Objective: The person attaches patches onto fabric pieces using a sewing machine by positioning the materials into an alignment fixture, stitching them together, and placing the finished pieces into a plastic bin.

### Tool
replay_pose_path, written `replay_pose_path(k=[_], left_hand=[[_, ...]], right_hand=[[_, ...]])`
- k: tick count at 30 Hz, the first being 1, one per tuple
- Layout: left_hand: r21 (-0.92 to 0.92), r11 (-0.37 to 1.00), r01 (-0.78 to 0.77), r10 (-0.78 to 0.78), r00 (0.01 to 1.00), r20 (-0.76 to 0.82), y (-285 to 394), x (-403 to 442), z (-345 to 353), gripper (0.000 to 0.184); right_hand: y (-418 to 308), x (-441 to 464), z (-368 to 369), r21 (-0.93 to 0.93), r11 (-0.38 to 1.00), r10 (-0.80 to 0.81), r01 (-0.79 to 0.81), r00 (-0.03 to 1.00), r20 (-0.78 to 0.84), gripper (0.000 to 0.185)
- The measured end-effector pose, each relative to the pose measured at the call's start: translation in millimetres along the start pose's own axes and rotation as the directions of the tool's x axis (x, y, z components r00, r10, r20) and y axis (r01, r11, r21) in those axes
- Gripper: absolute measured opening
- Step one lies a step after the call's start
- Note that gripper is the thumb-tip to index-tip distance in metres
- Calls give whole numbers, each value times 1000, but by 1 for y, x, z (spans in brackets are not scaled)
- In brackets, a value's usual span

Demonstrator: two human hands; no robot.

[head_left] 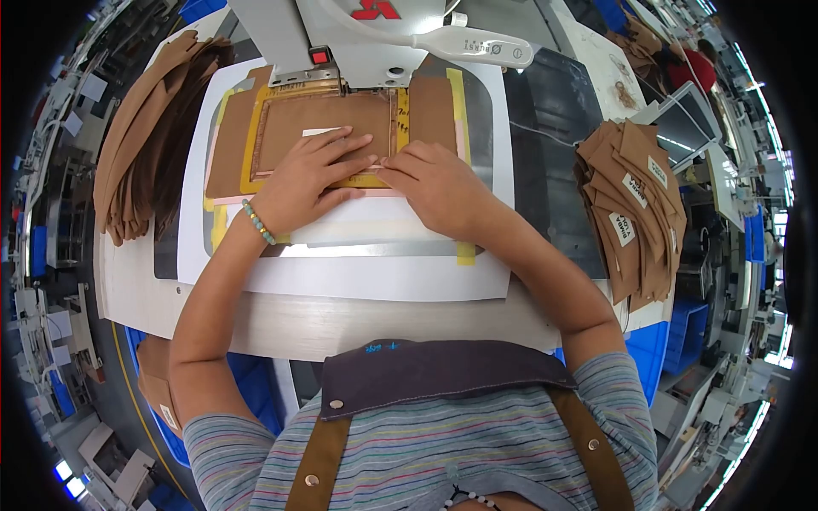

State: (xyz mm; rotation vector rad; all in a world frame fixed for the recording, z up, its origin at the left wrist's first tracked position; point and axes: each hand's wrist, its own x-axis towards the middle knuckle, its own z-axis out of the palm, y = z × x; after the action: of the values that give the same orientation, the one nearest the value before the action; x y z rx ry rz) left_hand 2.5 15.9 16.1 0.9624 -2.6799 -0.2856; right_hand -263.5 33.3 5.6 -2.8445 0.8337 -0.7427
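Note:
My left hand (pixel 311 179) lies with its fingers spread over the lower edge of a yellow frame (pixel 253 153) and the brown fabric (pixel 328 115) inside it. A small white label (pixel 319 132) shows just above its fingers. To the right, my right hand (pixel 434 186) rests on the frame's lower right corner, its fingers bent and close together; whether they pinch anything is hidden. The frame sits on a white sheet (pixel 358 277), under the head of a white sewing machine (pixel 366 64).
A stack of long brown pieces (pixel 141 145) hangs at the left. Brown pieces with white labels (pixel 630 213) are piled at the right. A white handheld device (pixel 477 44) is by the machine head. Blue bins (pixel 652 358) stand below the table edge (pixel 375 328).

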Motion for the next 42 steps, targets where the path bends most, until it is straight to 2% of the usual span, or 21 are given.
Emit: replay_pose_path(k=[10, 13, 20, 25, 32, 35, 38, 42], left_hand=[[36, 999, -18, 17, 1000, 6, -7, 12, -1, 51], [23, 1000, -18, 18, 1000, -2, -15, 17, 1, 52], [49, 998, -38, 38, 999, -9, -32, 35, 2, 50], [67, 998, 2, -3, 1000, 18, -42, 46, 1, 51], [11, 997, 81, -81, 996, 28, -47, 59, -2, 49], [-36, 984, 175, -173, 984, 41, -45, 64, -2, 46], [-76, 990, 118, -123, 991, -61, -51, 61, 7, 43], [-11, 995, 104, -105, 982, -155, -68, 41, 7, 39]], right_hand=[[0, 3, 1, -36, 997, 65, -65, 998, 1, 33], [9, 0, 2, -35, 999, 33, -35, 998, -51, 34], [28, -6, -20, 66, 973, 231, -223, 955, -188, 27], [34, -10, -21, 116, 958, 281, -261, 934, -220, 21], [34, -10, -19, 134, 960, 269, -245, 940, -209, 20], [37, -12, -17, 135, 965, 250, -224, 942, -223, 19], [37, -12, -18, 141, 967, 241, -212, 942, -234, 18], [35, -13, -20, 137, 970, 230, -203, 946, -227, 20]])
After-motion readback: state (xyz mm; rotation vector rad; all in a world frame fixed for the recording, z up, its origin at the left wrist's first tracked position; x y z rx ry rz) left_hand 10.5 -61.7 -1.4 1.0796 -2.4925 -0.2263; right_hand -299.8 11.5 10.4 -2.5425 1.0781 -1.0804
